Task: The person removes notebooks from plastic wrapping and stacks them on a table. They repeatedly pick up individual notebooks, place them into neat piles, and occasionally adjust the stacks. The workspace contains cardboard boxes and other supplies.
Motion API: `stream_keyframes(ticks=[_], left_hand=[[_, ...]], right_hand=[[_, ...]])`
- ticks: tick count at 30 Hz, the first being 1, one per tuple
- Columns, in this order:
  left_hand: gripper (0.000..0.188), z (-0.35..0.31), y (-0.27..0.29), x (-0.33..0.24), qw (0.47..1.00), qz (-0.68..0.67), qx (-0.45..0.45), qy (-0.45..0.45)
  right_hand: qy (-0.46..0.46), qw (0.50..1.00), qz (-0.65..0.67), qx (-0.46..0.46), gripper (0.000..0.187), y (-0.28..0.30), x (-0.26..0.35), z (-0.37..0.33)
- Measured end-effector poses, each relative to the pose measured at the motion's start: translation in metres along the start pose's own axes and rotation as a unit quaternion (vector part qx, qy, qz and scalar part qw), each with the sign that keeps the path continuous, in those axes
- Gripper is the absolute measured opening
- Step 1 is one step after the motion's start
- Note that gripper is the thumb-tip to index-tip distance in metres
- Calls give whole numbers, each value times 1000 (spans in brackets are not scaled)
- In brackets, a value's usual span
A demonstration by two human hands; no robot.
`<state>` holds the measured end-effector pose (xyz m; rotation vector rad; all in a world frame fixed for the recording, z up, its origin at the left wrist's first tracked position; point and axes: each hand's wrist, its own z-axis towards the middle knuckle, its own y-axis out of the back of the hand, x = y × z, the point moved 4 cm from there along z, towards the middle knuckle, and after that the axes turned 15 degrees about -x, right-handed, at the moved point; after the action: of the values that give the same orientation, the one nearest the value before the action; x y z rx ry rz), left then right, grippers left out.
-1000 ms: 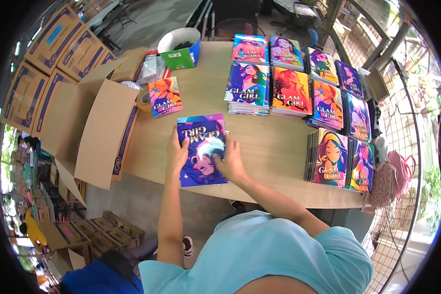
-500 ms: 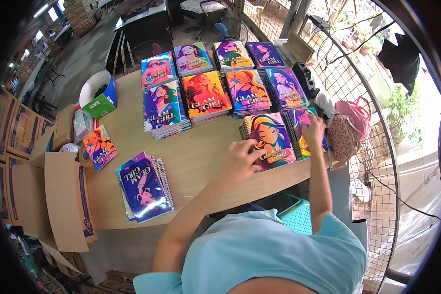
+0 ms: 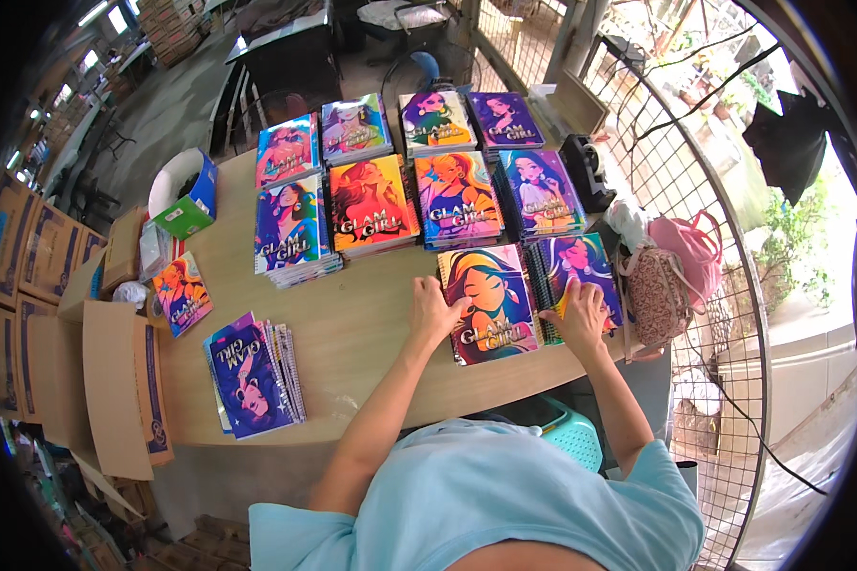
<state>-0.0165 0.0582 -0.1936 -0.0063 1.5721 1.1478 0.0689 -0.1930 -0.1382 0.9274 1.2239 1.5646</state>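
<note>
Through the head camera I see the left hand (image 3: 432, 316) at the left edge of the yellow-haired-figure notebook (image 3: 491, 303); I cannot tell whether it grips. My right hand (image 3: 581, 318) rests, fingers spread, on the purple-topped notebook (image 3: 573, 257) just beside it, near the table's (image 3: 376, 319) front edge.

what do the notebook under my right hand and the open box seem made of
Notebook: likely coated paper or card, its printed cover looking smooth; its dark coil may be metal or plastic.
Open box: likely cardboard, given its matte brown surface and folded flaps.

Silvery two-line titles (image 3: 493, 335) on notebook covers (image 3: 486, 285), inverted on purple stack (image 3: 250, 385)
</note>
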Motion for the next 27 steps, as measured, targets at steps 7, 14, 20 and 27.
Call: stream_keyframes(ticks=[7,14,20,27], left_hand=[[37,-6,109,2,980,-140,-143,10],[33,-50,344,151,935,-137,-251,208],[45,-88,369,321,921,-161,-230,272],[90,-95,403,340,862,-330,-34,383]], right_hand=[[50,998,35,23,35,-32,-42,11],[136,872,466,-60,41,117,90,12],[526,596,607,1,41,114,354,-38],[681,528,503,69,40,10,467,-98]])
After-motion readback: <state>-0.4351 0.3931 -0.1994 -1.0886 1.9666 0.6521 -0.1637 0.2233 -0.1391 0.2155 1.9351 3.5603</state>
